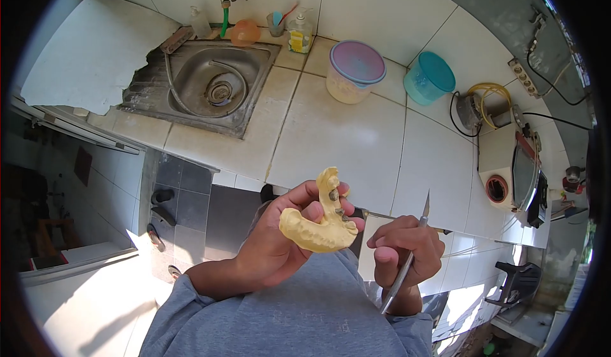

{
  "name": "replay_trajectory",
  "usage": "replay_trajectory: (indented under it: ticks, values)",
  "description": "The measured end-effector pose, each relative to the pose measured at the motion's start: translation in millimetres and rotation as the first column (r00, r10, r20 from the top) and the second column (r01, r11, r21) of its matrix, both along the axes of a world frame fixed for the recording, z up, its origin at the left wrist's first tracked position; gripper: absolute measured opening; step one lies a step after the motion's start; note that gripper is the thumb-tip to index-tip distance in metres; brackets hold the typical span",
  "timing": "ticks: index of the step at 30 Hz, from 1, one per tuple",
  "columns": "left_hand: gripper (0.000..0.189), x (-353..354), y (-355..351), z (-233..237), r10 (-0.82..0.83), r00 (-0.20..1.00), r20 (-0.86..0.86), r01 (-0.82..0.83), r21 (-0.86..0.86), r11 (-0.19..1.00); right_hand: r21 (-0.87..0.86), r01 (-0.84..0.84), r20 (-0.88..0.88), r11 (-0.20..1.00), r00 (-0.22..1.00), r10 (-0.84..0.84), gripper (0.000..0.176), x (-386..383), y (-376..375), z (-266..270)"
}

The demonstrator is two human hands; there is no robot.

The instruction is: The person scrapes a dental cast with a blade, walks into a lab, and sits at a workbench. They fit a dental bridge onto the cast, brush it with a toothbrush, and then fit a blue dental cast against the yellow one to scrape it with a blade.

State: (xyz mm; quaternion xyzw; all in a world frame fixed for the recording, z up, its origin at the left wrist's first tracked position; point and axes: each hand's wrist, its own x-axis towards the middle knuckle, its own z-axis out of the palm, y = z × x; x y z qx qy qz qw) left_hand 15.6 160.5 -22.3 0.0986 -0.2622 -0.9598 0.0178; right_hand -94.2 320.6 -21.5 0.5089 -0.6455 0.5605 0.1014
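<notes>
My left hand [280,236] grips a yellow U-shaped dental cast [321,220] with a few dark metal teeth on its right arm, holding it up in front of my grey shirt. My right hand [407,252] sits just to the right of the cast and holds a thin metal carving knife [414,242], blade tip pointing up near the counter edge. The blade is apart from the cast.
A white tiled counter [344,140] lies ahead with a steel sink [210,83], a tub with a purple lid [355,70], a teal container [429,77], a soap bottle [299,35] and a white machine [512,172] at right. Dark floor tiles lie below left.
</notes>
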Motion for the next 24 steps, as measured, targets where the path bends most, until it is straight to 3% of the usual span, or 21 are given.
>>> replay_trajectory:
  ticks: [2, 3, 4, 5, 6, 8, 9, 13, 17, 18, 19, 21, 24]
  values:
    - [0.049, -2, 3, -6, 0.021, 1.000, -0.014, -0.021, -0.030, 0.999, 0.094, -0.051, 0.144, 0.994, 0.989, 0.037, 0.027, 4, -1, 2]
    - [0.044, -2, 5, -11, 0.113, 0.987, -0.117, -0.125, -0.099, 0.987, 0.089, -0.052, 0.144, 0.995, 0.989, 0.039, 0.027, 9, -3, 0]
    - [0.039, -4, 6, -15, 0.194, 0.955, -0.225, -0.232, -0.158, 0.960, 0.017, -0.109, 0.472, 0.994, 0.877, 0.088, 0.031, 17, -9, -3]
    - [0.039, -6, 6, -18, 0.193, 0.955, -0.226, -0.232, -0.164, 0.959, -0.070, -0.140, 0.739, 0.988, 0.658, 0.146, 0.035, 21, -13, -6]
    - [0.036, -8, 5, -21, 0.226, 0.935, -0.275, -0.295, -0.246, 0.923, -0.075, -0.140, 0.738, 0.987, 0.658, 0.150, 0.035, 22, -17, -9]
    - [0.033, -11, 4, -26, 0.253, 0.911, -0.326, -0.359, -0.324, 0.875, -0.349, -0.185, 0.890, 0.918, 0.242, 0.387, 0.039, 21, -22, -14]
    - [0.031, -13, 3, -28, 0.271, 0.898, -0.348, -0.398, -0.376, 0.837, -0.401, -0.179, 0.882, 0.898, 0.190, 0.431, 0.042, 20, -24, -18]
    - [0.033, -16, 0, -30, 0.244, 0.877, -0.414, -0.439, -0.484, 0.757, -0.415, -0.139, 0.885, 0.899, 0.167, 0.435, 0.040, 19, -28, -15]
    - [0.033, -19, -1, -21, 0.256, 0.883, -0.394, -0.457, -0.593, 0.663, -0.330, -0.153, 0.839, 0.932, 0.405, 0.363, 0.036, 17, -22, -18]
    - [0.029, -23, 1, -16, 0.391, 0.850, -0.354, -0.527, -0.594, 0.608, -0.307, -0.121, 0.808, 0.944, 0.491, 0.326, 0.035, 17, -21, -18]
    - [0.026, -25, 2, -14, 0.518, 0.797, -0.311, -0.587, -0.599, 0.544, -0.304, -0.121, 0.809, 0.945, 0.491, 0.323, 0.035, 16, -19, -18]
    - [0.020, -18, -13, -28, 0.473, 0.827, -0.304, -0.547, -0.629, 0.552, -0.299, -0.075, 0.725, 0.951, 0.630, 0.278, 0.033, 15, -17, -20]
    - [0.011, 4, -36, -47, 0.415, 0.879, -0.234, -0.457, -0.659, 0.597, -0.256, -0.047, 0.663, 0.965, 0.718, 0.211, 0.033, 11, -15, -22]
